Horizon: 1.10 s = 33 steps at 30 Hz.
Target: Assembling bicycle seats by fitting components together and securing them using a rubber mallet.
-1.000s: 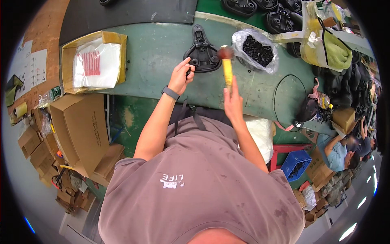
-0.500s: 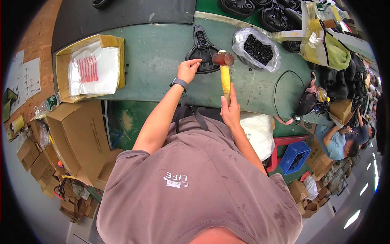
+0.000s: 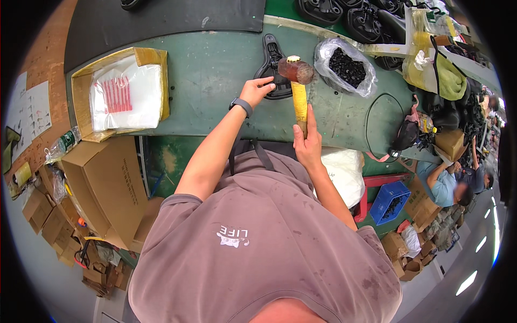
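Within the last second, the left hand has been brought from the near edge of the black part to its left side, where the fingers are now held out over it. Whether a small piece is pinched there, or the part itself is touched, cannot be told.

The mallet, blurred by motion a second ago, is now seen sharply. It is grasped in the right hand near the end of its yellow handle, a finger being laid along the shaft. Its head is set in front of the right side of the part, though contact cannot be made out.

The part has been left lying on the worktop, its narrow end pointed away from the person, between the box and the bag of small black pieces. Both hands are thus gathered at one spot, so fine handling seems to be under way.
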{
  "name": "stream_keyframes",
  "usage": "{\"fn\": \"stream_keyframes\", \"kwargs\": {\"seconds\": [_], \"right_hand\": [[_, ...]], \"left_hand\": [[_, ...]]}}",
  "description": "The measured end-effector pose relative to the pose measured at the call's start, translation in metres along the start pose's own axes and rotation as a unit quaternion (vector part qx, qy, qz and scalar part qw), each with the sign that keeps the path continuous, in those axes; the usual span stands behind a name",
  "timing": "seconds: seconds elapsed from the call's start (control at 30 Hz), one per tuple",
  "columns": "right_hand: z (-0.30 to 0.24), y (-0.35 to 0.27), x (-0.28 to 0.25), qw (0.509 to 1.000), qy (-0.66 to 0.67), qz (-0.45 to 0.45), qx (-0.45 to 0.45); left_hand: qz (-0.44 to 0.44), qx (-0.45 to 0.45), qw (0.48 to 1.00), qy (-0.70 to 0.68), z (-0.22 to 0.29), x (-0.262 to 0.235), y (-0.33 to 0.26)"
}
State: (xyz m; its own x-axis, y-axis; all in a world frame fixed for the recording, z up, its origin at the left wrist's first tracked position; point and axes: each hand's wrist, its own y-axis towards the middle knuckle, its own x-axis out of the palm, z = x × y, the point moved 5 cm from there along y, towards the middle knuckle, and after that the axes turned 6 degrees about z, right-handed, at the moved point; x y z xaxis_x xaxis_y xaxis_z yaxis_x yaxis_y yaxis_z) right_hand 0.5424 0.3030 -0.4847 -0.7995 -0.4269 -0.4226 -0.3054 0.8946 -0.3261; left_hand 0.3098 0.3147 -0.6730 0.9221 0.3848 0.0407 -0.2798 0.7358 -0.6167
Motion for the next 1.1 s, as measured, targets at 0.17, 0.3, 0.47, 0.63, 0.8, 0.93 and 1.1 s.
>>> {"fn": "stream_keyframes", "kwargs": {"seconds": [0.17, 0.3, 0.47, 0.63, 0.8, 0.93, 1.1], "right_hand": [[0.014, -0.005, 0.007, 0.999, -0.030, 0.000, -0.018], [0.064, 0.000, 0.027, 0.988, -0.150, -0.023, -0.023], [0.030, 0.011, 0.018, 0.994, -0.094, 0.018, 0.061], [0.027, 0.058, -0.013, 0.986, 0.044, 0.113, 0.119], [0.015, 0.196, -0.028, 0.978, 0.092, 0.139, 0.127], [-0.012, 0.382, -0.039, 0.966, 0.208, 0.150, 0.027], [-0.018, 0.521, -0.016, 0.982, 0.157, 0.069, 0.076]], "left_hand": [[-0.059, -0.058, 0.994, -0.075, 0.003, -0.010, -0.015], [0.037, -0.067, 0.970, -0.232, 0.004, -0.033, -0.015], [0.040, 0.002, 0.997, -0.069, 0.051, -0.036, 0.011], [-0.235, -0.341, 0.909, -0.053, 0.051, 0.024, 0.041], [-0.159, -0.325, 0.887, -0.288, 0.100, -0.007, 0.065], [-0.120, -0.145, 0.900, -0.393, 0.201, -0.132, 0.132], [0.189, 0.106, 0.929, -0.300, 0.264, -0.240, 0.178]]}}
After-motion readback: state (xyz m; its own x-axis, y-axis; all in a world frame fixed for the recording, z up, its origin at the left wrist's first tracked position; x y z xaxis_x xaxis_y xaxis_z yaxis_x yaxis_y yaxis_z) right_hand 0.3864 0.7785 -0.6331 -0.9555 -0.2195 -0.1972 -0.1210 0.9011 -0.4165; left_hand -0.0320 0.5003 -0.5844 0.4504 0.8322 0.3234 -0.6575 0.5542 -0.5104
